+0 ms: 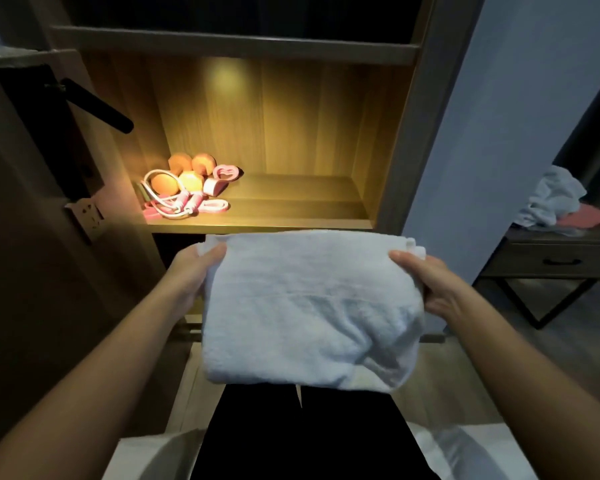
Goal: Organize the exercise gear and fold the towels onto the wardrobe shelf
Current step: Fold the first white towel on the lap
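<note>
1. Your left hand [194, 271] grips the left edge of the folded white towel [309, 306] with the thumb on top. Your right hand [426, 282] grips the right edge the same way. The fingers beneath are hidden.
2. The towel hangs in the air between your hands, just in front of the lit shelf [291, 202] and below its front edge, not yet on it.
3. The near half sags and bulges at the lower right. If you loosen either grip, the fold will likely fall open.
4. Lift too low and the far edge may catch the shelf's front lip and rumple.
5. Steer too far left and you could push into the exercise gear [184, 188], a heap of orange balls, a rope and pink pieces on the shelf's left side. The balls look ready to roll.
6. The shelf is wood-grained and warmly lit from above, with bare board showing to the right of the gear.
7. The room around you is dim. A dark lever handle [97, 105] sits on the left, and on the right a side table [551, 258] carries a cloth heap [551, 199], probably more to fold.
</note>
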